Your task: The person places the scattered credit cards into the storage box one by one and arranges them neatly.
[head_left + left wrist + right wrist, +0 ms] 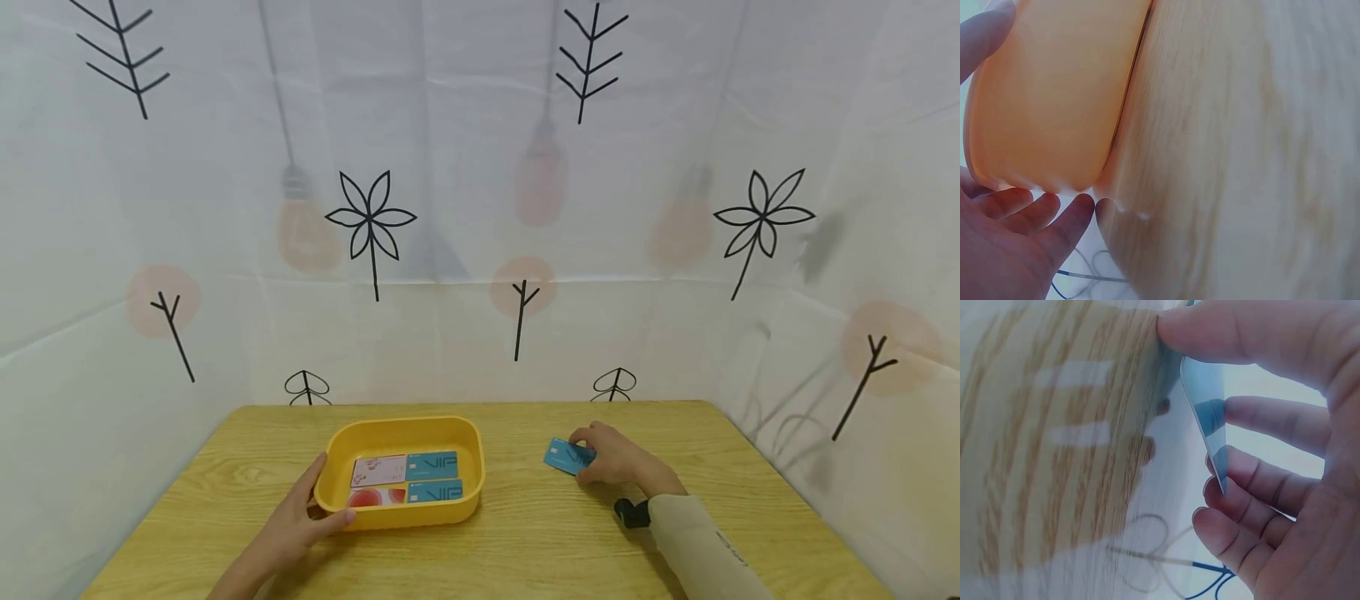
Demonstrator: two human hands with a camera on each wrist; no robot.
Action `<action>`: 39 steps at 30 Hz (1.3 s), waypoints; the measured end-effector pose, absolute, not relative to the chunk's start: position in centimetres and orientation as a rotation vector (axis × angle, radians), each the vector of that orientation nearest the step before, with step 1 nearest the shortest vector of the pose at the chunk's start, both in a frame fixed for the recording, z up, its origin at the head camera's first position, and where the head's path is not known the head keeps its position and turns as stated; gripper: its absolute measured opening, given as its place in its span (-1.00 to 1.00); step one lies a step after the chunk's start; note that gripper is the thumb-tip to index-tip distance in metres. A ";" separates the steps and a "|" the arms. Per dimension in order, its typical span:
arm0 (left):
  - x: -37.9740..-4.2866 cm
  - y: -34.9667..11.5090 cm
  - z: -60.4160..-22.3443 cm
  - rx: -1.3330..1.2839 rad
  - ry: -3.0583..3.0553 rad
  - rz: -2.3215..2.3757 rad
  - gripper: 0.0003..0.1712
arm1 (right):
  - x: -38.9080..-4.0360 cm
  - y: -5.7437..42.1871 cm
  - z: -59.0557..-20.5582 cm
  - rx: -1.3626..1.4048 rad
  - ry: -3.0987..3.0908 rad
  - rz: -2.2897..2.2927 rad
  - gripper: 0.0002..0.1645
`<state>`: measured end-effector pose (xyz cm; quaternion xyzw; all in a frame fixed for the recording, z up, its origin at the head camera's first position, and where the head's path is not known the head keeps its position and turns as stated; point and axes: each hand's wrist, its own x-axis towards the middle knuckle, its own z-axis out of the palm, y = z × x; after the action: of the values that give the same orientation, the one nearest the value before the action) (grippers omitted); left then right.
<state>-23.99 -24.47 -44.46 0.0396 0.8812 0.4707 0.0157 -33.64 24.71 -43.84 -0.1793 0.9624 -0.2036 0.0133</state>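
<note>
My right hand [617, 454] pinches a blue card [568, 456] with "VIP" lettering, to the right of a yellow plastic basin [401, 518]. In the right wrist view the card [1207, 415] shows nearly edge-on, tilted over the table between thumb and fingers. My left hand [294, 521] holds the basin at its near left corner, thumb along the near side and fingers against the left wall. Inside the basin lie a pale pink card [378, 471] with a blossom print, a red-and-white card [377, 497] and two blue cards [432, 466] like the held one.
A light wood table [517, 550] lies under everything. White cloth [465, 333] printed with plants and hanging bulbs rises behind the table and on both sides. A black band [632, 513] sits at the right wrist, beside a beige sleeve [701, 550].
</note>
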 end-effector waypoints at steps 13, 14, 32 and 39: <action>-24.5 -24.4 -44.7 0.123 2.731 1.484 0.27 | -33.7 24.7 -43.9 -0.604 3.005 -0.632 -0.32; -24.5 -24.5 -44.7 0.130 2.730 1.489 0.27 | -33.8 24.8 -43.9 -0.609 3.006 -0.632 -0.32; -24.3 -24.4 -44.6 0.149 2.736 1.485 0.22 | -33.7 24.2 -43.6 -0.688 3.009 -0.690 -0.32; -24.4 -24.5 -44.6 0.142 2.730 1.499 0.24 | -33.8 24.0 -43.0 -0.725 3.018 -0.690 -0.31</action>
<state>-24.35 -24.47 -44.63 0.0454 0.8756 0.4807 0.0120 -33.83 24.03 -43.05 -0.2279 0.9490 -0.2170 -0.0188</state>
